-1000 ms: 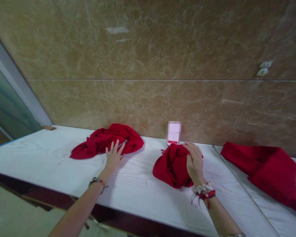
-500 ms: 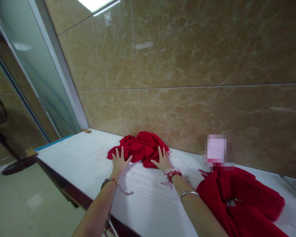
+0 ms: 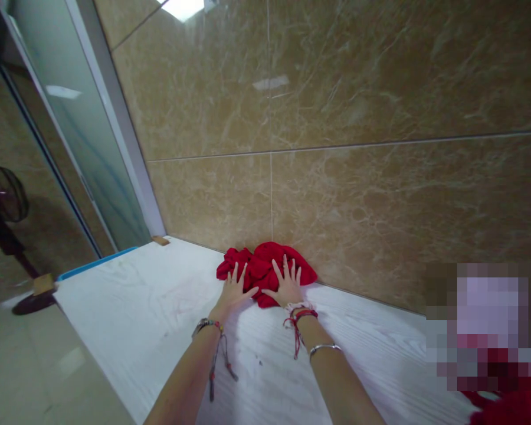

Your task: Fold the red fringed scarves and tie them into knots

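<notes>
Two spread hands lay on a bunched red cloth.
The cloth sat at the back edge of the table, seemingly against the wall, which likely backed it. The left hand met its near left side, the right hand its near right; they were apart, thumbs close, fingers fanned rather than clamped, probably to steady loose folds from both sides. How hard they pressed, I could not tell.
</notes>
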`<move>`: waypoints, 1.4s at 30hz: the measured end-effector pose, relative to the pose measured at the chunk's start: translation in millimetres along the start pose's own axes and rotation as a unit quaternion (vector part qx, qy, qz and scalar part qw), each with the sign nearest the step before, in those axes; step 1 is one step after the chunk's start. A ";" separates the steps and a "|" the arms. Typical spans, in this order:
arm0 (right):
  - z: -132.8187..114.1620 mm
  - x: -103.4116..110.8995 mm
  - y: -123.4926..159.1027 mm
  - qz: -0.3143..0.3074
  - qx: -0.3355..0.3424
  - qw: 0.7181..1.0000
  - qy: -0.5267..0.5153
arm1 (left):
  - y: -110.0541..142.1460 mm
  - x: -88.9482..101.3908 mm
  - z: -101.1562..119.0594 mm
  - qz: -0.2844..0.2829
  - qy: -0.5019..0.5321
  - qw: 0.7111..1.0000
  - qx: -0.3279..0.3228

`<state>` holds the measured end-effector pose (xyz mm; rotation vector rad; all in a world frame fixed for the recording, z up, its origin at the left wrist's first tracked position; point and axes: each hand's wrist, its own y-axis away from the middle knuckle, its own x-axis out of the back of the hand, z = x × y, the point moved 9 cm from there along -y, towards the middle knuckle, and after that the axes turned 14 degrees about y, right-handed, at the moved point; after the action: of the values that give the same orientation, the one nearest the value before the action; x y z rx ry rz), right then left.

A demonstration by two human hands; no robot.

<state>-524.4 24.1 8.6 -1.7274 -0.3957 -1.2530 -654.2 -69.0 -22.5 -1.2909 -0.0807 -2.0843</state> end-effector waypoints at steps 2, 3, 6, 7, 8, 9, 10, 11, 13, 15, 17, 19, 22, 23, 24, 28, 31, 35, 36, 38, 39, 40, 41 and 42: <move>-0.4 -5.1 -7.1 -0.002 0.002 1.000 0.004 | -7.5 -2.1 -2.9 -0.006 -0.004 1.000 0.000; -0.7 -7.4 -9.7 -0.004 0.002 1.000 0.005 | -10.2 -2.7 -3.6 -0.006 -0.007 1.000 -0.004; -1.4 -11.3 -12.3 -0.012 0.001 1.000 0.013 | -13.9 -3.8 -4.2 -0.007 -0.006 1.000 -0.015; -1.7 -11.2 -11.5 -0.013 0.000 1.000 0.016 | -13.7 -3.6 -4.1 -0.006 -0.005 1.000 -0.014; -2.0 -10.5 -9.8 -0.013 0.000 1.000 0.019 | -13.0 -2.8 -3.8 -0.005 -0.004 1.000 -0.010; -2.3 -9.1 -7.3 -0.012 0.000 1.000 0.021 | -11.9 -1.7 -3.2 -0.002 -0.004 1.000 -0.004; -2.7 -7.1 -4.2 -0.011 0.001 1.000 0.022 | -10.4 0.0 -2.7 0.001 -0.006 1.000 0.004; -3.1 -4.6 -0.4 -0.009 0.003 1.000 0.023 | -8.5 1.9 -2.0 0.005 -0.010 1.000 0.015; -4.3 1.8 8.1 -0.001 0.012 1.000 0.023 | -3.8 5.6 -0.3 0.011 -0.020 0.999 0.037; -4.9 8.7 17.1 0.005 0.020 1.000 0.020 | 2.3 9.2 1.6 0.018 -0.029 0.998 0.055; -4.7 14.5 25.8 0.002 0.024 1.000 0.015 | 10.4 12.6 3.4 0.026 -0.029 0.997 0.069; -3.6 18.8 34.2 -0.010 0.022 1.000 0.010 | 20.8 15.4 5.3 0.031 -0.022 0.996 0.079; -0.9 24.0 47.9 -0.029 0.010 1.000 0.001 | 40.2 19.0 9.2 0.035 -0.018 0.995 0.093; 0.2 25.6 53.1 -0.035 0.005 0.999 -0.002 | 47.3 19.7 10.7 0.035 -0.019 0.995 0.096; 1.3 27.3 58.8 -0.041 0.000 0.999 -0.005 | 54.5 20.2 12.1 0.036 -0.021 0.994 0.100; 5.7 36.1 84.4 -0.072 -0.019 0.997 -0.015 | 82.4 19.5 21.3 0.036 -0.029 0.995 0.088; 6.7 45.7 104.4 -0.102 -0.021 0.994 -0.021 | 101.8 17.8 34.4 0.026 -0.034 0.997 0.058; 8.3 61.8 131.0 -0.122 -0.029 0.992 -0.025 | 125.4 14.0 57.5 -0.008 -0.055 0.998 0.027; 8.8 65.6 138.6 -0.123 -0.030 0.992 -0.026 | 130.4 11.8 63.4 -0.019 -0.061 0.998 0.020; 8.8 72.9 156.2 -0.127 -0.023 0.991 -0.034 | 139.1 4.9 75.0 -0.042 -0.072 0.996 0.005; 9.0 76.6 166.2 -0.131 -0.016 0.990 -0.041 | 142.8 0.6 80.8 -0.052 -0.075 0.996 -0.004; 9.8 80.7 176.7 -0.136 -0.008 0.989 -0.050 | 146.1 -4.0 87.0 -0.059 -0.076 0.995 -0.014; 12.0 86.1 187.2 -0.138 0.001 0.989 -0.060 | 149.0 -8.6 93.9 -0.062 -0.074 0.995 -0.025; 16.2 93.4 197.0 -0.136 0.010 0.988 -0.069 | 151.6 -13.4 101.3 -0.064 -0.070 0.995 -0.036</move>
<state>-336.8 -86.8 -8.0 -1.7917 -0.7443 -1.3171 -485.8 -140.0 -25.1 -1.5098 -0.1553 -2.1180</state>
